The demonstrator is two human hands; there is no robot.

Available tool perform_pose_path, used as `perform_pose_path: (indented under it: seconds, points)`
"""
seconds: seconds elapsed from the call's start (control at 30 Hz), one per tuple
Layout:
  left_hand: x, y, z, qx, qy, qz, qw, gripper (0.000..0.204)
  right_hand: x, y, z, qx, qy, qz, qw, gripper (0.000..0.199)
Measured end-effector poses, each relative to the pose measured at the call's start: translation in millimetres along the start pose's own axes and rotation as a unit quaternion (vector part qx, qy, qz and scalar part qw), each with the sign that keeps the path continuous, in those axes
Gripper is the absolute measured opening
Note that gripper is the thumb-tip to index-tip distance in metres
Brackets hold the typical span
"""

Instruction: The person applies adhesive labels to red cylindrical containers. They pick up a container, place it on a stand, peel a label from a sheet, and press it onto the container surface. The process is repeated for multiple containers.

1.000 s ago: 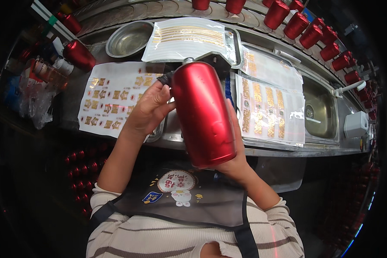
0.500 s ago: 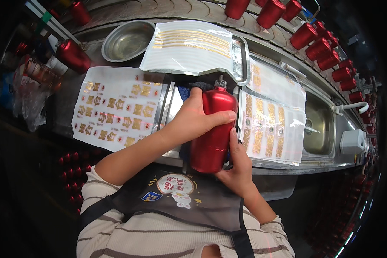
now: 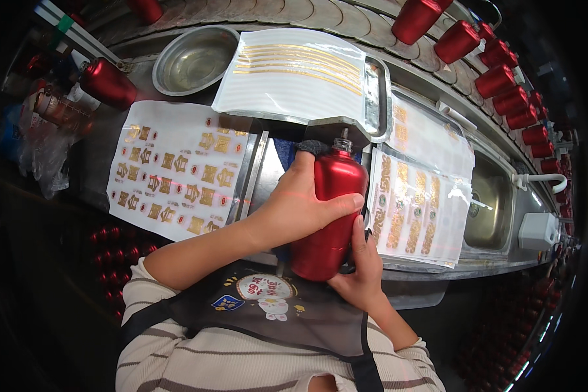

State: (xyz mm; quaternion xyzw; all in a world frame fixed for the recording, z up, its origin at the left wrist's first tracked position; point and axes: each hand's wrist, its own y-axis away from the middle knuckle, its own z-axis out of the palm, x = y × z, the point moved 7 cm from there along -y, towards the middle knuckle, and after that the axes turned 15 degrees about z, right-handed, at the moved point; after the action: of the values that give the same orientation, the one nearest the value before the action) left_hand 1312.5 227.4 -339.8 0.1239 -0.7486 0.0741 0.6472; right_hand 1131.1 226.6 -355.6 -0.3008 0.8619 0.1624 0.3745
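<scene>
A glossy red bottle (image 3: 330, 225) with a bare, clear neck is held at a tilt before my chest, its neck pointing away from me. My left hand (image 3: 304, 196) wraps its left side, the thumb lying across the front. My right hand (image 3: 364, 268) grips the lower right side near the base; some of its fingers are hidden behind the bottle. Close by the neck are a grey metal fixture (image 3: 340, 127) and a dark cloth-like piece (image 3: 313, 147). White sheets with gold decals lie around: a left sheet (image 3: 176, 173), a far sheet (image 3: 291, 68) and right-hand sheets (image 3: 421, 202).
A steel bowl (image 3: 193, 62) stands far left, near another red bottle (image 3: 108, 83). Behind runs a plated conveyor (image 3: 320, 16) carrying several red bottles (image 3: 456, 42). To the right are a sink (image 3: 490, 209), a white tap (image 3: 539, 179) and a white container (image 3: 538, 230).
Red bottles on the conveyor have moved along to the right. The held bottle sits slightly lower and further right in view, both hands keeping much the same grip.
</scene>
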Motion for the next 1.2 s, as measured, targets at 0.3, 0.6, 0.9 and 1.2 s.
perform_pose_path:
  seconds: [0.3, 0.6, 0.9, 1.2]
  points:
    - [-4.5, -13.3, -19.6, 0.018, -0.066, 0.059, 0.996, 0.100, 3.3, -18.4, -12.4, -0.097, -0.036, 0.046, 0.994, 0.116]
    - [-46.8, -143.6, -234.7, 0.273, -0.360, 0.018, 0.892, 0.067, 32.4, -47.0, -55.5, 0.000, -0.243, 0.217, 0.946, 0.071]
    - [-78.3, -184.4, -252.7, 0.218, -0.257, -0.074, 0.939, 0.091, 31.8, -46.6, -52.8, 0.013, -0.248, 0.219, 0.944, 0.065]
    - [17.0, -177.4, -197.9, 0.197, -0.465, 0.169, 0.846, 0.021, 5.9, -86.2, -92.6, 0.111, -0.150, 0.085, 0.979, 0.054]
